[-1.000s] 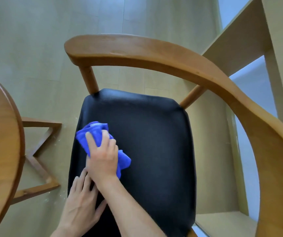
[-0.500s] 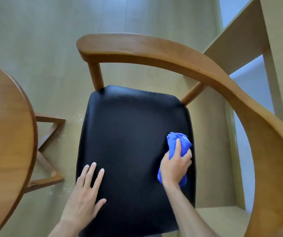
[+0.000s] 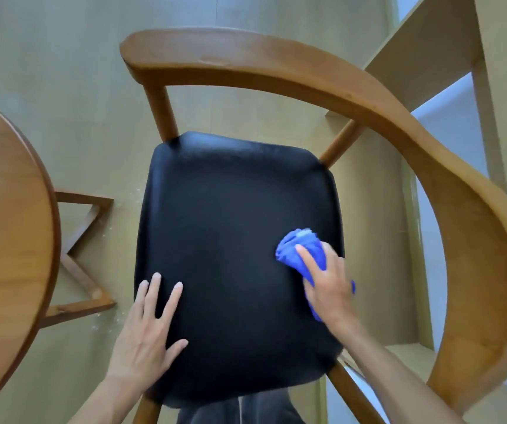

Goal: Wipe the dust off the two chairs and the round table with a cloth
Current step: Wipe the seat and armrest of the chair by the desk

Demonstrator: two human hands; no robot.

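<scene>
Two hands on seat, cloth mid-wipe at right edge

Right hand (image 3: 330,287) pressing bunched blue cloth (image 3: 301,250) onto black seat pad (image 3: 233,255), near pad's right edge, about halfway down. Grip: fingers and thumb curled round the wad, index finger laid flat along the top; holding cloth, not wide. Left hand (image 3: 145,335) flat on near-left corner of the pad, fingers straight and spread, holding nothing, likely bracing the chair (image 3: 276,65).

Handling, by judgement:
- Cloth: soft, light, no stiffness; bunches and slips under the palm. Best held as a wad with palm on top, edges tucked, so no tail drags. One corner poking out past the wrist side now.
- Seat pad: smooth, looks like leather or vinyl, slightly cushioned; low friction, so light pressure and long strokes enough. Faint pale haze near far edge, possibly dust or glare, cannot tell.
- Curved wooden backrest and armrest: rigid, rounded section; wrap cloth over the rail and slide along it rather than dabbing.
- Chair light enough to skid on the floor (image 3: 62,87); keep the bracing hand down.

Round table (image 3: 10,224) at left, just beside the chair, apart from it; pale specks and smears on top, so not yet wiped, probably. Table base (image 3: 83,258) visible below. Second chair not in view. Shelf unit (image 3: 429,56) behind the backrest, right
</scene>
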